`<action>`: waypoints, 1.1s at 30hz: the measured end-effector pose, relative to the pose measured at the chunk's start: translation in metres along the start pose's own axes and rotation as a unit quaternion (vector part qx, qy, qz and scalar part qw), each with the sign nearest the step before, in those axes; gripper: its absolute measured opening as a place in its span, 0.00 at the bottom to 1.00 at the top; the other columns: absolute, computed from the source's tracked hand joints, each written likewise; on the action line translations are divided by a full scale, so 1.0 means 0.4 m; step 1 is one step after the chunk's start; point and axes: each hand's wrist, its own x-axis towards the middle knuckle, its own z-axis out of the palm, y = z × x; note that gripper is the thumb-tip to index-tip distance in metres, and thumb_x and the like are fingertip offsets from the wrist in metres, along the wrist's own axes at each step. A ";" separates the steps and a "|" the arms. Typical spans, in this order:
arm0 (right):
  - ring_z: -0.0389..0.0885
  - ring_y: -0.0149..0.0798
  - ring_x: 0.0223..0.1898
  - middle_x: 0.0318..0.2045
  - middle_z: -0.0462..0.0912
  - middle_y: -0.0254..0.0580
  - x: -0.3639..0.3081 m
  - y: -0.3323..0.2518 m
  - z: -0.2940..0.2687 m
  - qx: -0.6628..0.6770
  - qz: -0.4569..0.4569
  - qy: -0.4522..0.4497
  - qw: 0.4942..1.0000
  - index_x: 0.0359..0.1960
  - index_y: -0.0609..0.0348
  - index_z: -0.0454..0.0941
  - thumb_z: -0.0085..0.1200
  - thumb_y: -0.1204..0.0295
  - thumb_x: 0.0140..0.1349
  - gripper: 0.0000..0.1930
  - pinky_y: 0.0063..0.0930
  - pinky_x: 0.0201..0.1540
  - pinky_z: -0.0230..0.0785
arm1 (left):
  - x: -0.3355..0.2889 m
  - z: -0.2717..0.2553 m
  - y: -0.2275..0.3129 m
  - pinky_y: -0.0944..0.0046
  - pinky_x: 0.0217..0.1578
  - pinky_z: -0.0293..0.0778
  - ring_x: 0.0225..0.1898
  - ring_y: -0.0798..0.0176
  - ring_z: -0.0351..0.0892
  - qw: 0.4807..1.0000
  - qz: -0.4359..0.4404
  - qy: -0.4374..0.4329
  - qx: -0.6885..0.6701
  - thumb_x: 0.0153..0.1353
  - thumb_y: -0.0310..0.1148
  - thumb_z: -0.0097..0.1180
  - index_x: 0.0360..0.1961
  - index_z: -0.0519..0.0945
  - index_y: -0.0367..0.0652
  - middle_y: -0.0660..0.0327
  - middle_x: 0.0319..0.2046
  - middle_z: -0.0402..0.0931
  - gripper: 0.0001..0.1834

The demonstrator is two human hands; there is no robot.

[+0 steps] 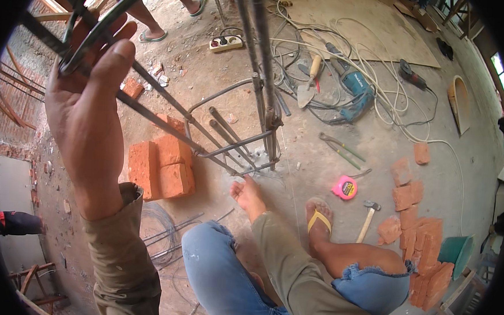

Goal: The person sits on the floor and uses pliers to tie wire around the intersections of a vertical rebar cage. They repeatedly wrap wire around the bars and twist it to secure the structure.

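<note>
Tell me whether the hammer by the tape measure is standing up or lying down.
Lying down. The hammer rests flat on the concrete floor, head toward the pink tape measure, wooden handle pointing toward the person's sandalled foot.

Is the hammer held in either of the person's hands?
No: the hammer lies on the floor beside the pink tape measure, apart from both hands.

Dull, ribbed steel rebar cage [231, 127], rough red clay bricks [160, 169], dusty concrete floor [380, 142].

Daylight falls on a dusty concrete floor [332, 162]. A bare brick wall [11, 125] stands at left, and a plywood sheet [358, 19] lies beyond tangled white cables [378, 78].
</note>
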 end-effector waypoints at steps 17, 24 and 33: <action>0.78 0.33 0.24 0.30 0.79 0.37 0.026 0.024 0.091 0.212 0.002 -0.049 0.976 0.38 0.54 0.73 0.33 0.70 0.74 0.12 0.27 0.22 0.73 | 0.019 0.019 -0.055 0.61 0.53 0.71 0.45 0.65 0.71 0.997 -0.037 0.018 -0.068 0.52 0.16 0.36 0.64 0.63 0.25 0.54 0.46 0.69 0.33; 0.78 0.33 0.26 0.31 0.80 0.35 0.032 0.018 0.122 0.215 -0.002 -0.064 0.974 0.39 0.52 0.75 0.37 0.72 0.72 0.10 0.28 0.22 0.72 | 0.027 0.024 -0.055 0.61 0.53 0.71 0.45 0.64 0.71 0.996 -0.032 0.022 -0.085 0.53 0.14 0.36 0.63 0.63 0.26 0.55 0.49 0.69 0.32; 0.75 0.34 0.21 0.29 0.80 0.38 0.033 0.031 0.161 0.232 -0.009 -0.051 0.971 0.36 0.54 0.76 0.42 0.76 0.68 0.08 0.26 0.17 0.67 | 0.053 -0.025 -0.048 0.54 0.66 0.63 0.56 0.58 0.71 0.993 -0.075 0.009 -0.090 0.52 0.12 0.40 0.69 0.60 0.32 0.52 0.53 0.73 0.38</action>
